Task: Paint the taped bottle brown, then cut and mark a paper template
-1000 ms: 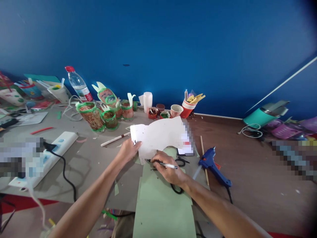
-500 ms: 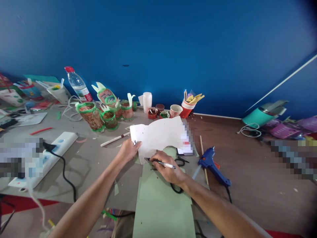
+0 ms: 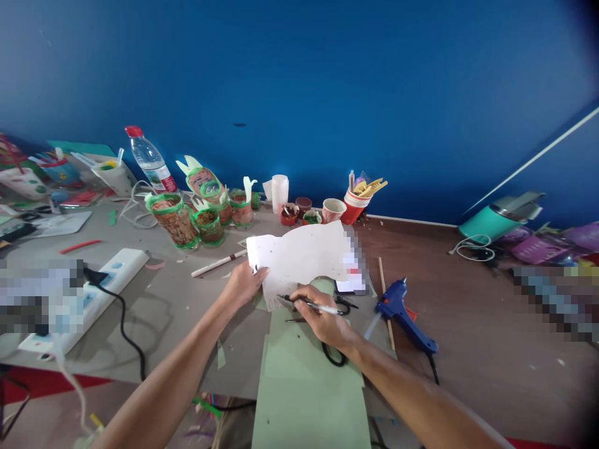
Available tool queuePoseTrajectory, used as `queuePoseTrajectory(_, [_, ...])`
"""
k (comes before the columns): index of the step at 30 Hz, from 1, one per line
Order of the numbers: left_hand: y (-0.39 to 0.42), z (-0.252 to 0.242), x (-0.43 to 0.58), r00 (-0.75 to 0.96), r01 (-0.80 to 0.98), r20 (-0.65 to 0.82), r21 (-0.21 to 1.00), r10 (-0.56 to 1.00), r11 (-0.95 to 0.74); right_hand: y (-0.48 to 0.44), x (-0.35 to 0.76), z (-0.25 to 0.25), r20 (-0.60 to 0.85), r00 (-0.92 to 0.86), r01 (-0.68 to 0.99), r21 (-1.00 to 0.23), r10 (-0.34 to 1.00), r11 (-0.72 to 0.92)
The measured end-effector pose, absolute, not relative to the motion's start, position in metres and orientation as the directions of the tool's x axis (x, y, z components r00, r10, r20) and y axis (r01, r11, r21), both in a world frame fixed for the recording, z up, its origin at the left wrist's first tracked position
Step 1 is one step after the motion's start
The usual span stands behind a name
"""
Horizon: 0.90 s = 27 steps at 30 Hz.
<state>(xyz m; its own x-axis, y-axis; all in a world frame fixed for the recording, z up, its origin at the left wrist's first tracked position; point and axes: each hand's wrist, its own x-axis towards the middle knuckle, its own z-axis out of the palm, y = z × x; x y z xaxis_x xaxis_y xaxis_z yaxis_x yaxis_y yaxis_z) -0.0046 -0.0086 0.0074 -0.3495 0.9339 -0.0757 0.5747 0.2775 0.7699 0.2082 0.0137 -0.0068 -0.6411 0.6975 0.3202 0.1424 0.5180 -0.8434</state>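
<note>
A white paper cut-out (image 3: 299, 252) with a wavy edge lies in front of me, its lower left corner bearing small drawn curves. My left hand (image 3: 246, 282) grips its left edge, thumb on top; the fingers underneath are hidden. In my right hand (image 3: 322, 315) is a pen (image 3: 325, 308) with a dark tip, at the paper's lower part beside the curves. Whether the tip touches the paper I cannot tell. Under my right hand are green paper sheets (image 3: 311, 399) and black-handled scissors (image 3: 333, 357), partly covered. A phone (image 3: 352, 285) shows behind the paper's right end.
A blue glue gun (image 3: 406, 315) and a thin wooden stick (image 3: 386, 299) lie to the right. Decorated green-rimmed cups (image 3: 173, 221), a bottle (image 3: 150, 162) and a red cup of tools (image 3: 354, 207) stand at the back. A power strip (image 3: 115, 280) with cables is at left.
My right hand has shifted slightly up and right with the pen, its tip now a little off the drawn curves, which show more clearly. My left hand keeps its hold on the paper.
</note>
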Motion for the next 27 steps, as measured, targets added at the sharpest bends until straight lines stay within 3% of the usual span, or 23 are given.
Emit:
queuePoseTrajectory(4, [-0.0085,0.0056,-0.0056,-0.360,0.561,-0.090,0.775,0.929,0.292,0.0127,0.2107,-0.0046,0.308,-0.628,0.125,-0.867,0.715,0.483])
queuePoseTrajectory(11, [-0.0071,0.0013,-0.0075,-0.372,0.561,-0.068,0.778,0.926,0.283,0.0102,0.2113,-0.0028,0.418,-0.593,0.045,-0.837,0.689,0.546])
queuePoseTrajectory(27, [-0.0070,0.0038,-0.0068,-0.347,0.584,-0.025,0.776,0.938,0.237,0.0113,0.2094,-0.0074,0.364,-0.647,0.136,-0.809,0.670,0.571])
